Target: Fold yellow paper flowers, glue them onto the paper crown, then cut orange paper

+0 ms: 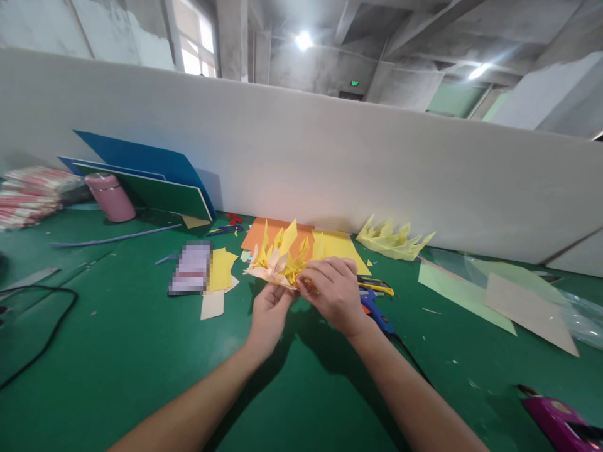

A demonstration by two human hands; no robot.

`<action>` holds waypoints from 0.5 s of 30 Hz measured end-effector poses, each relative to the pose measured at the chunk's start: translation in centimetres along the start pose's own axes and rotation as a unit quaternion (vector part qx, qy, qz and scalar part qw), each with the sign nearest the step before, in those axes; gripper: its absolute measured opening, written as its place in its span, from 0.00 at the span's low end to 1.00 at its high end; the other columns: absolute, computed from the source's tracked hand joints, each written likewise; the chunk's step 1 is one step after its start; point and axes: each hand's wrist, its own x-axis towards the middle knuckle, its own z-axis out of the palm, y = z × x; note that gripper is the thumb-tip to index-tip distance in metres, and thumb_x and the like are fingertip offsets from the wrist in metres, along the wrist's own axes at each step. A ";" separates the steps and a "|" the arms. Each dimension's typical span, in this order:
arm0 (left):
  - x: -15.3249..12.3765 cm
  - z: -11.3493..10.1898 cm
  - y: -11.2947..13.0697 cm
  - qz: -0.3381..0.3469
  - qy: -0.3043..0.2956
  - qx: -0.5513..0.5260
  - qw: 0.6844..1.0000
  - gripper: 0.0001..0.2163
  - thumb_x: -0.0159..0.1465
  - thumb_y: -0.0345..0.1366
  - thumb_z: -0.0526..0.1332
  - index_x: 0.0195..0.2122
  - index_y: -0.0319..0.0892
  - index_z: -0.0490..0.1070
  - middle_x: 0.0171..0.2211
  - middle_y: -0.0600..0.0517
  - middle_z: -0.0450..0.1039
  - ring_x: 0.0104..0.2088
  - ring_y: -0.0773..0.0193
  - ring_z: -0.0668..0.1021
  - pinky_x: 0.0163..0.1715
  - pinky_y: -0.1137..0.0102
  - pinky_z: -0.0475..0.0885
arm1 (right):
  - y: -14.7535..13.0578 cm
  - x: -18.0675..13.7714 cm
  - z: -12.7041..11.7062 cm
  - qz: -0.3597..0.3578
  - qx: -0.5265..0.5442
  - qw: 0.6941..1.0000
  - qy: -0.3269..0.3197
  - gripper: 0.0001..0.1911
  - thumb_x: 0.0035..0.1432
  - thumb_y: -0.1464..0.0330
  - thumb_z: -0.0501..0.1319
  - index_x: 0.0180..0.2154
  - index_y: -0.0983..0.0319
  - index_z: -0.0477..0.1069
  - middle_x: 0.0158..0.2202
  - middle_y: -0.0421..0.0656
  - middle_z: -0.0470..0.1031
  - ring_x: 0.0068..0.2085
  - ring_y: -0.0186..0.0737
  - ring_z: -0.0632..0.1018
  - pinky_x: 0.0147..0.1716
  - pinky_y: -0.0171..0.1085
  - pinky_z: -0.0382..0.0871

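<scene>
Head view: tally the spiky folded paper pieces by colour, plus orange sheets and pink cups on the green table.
Yellow spiky folded paper piece, held: 1
Pale yellow spiky folded paper piece: 1
Orange flat paper sheet: 1
Pink cylindrical cup: 1
Total: 4

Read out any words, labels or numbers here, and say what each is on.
None can be read.
Green lit sign high on the far wall: too small.
Pixelated flat rectangle on the green table: blurred out.
Red-and-white wrapped stacks at far left: print too blurred.
</scene>
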 end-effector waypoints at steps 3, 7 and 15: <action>0.0 0.1 0.0 0.000 -0.002 -0.004 1.000 0.17 0.42 0.40 0.73 0.33 0.40 0.75 0.36 0.46 0.80 0.41 0.54 0.80 0.44 0.60 0.73 | 0.0 -0.1 0.0 0.000 -0.004 1.000 0.003 0.06 0.57 0.72 0.60 0.27 0.60 0.69 0.30 0.40 0.77 0.33 0.37 0.71 0.35 0.38 0.57; 0.0 0.1 0.0 -0.001 0.003 -0.006 1.000 0.18 0.41 0.40 0.73 0.32 0.40 0.75 0.35 0.46 0.80 0.41 0.54 0.79 0.45 0.60 0.72 | 0.0 -0.2 0.2 0.005 -0.008 1.000 0.003 0.06 0.58 0.71 0.59 0.28 0.60 0.69 0.30 0.40 0.78 0.33 0.38 0.71 0.36 0.38 0.58; 0.0 -0.2 -0.2 0.023 0.002 0.041 0.999 0.14 0.45 0.44 0.71 0.26 0.40 0.76 0.28 0.50 0.79 0.36 0.57 0.80 0.46 0.60 0.72 | -0.1 -0.5 0.5 0.022 -0.023 0.999 0.013 0.06 0.59 0.71 0.59 0.29 0.61 0.70 0.30 0.42 0.78 0.33 0.39 0.71 0.36 0.39 0.59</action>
